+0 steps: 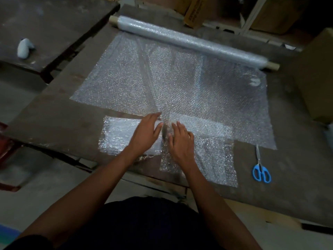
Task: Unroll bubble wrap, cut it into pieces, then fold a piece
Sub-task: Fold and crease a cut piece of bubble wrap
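A roll of bubble wrap (189,40) on a cardboard core lies across the far side of the dark table (54,116). A wide unrolled sheet (137,80) runs from it toward me. Near the front edge lie two smaller pieces: a folded one (117,136) on the left and a flat one (214,156) on the right. My left hand (146,136) lies flat with straight fingers on the folded piece. Beside it, my right hand (182,143) presses flat on the right piece. Blue-handled scissors (261,168) lie on the table to the right, apart from both hands.
A second dark table (59,20) stands at the far left with a pale blue-white object (25,48) on it. Cardboard boxes (313,76) stand at the right and behind the roll. The table's front edge runs just under my forearms.
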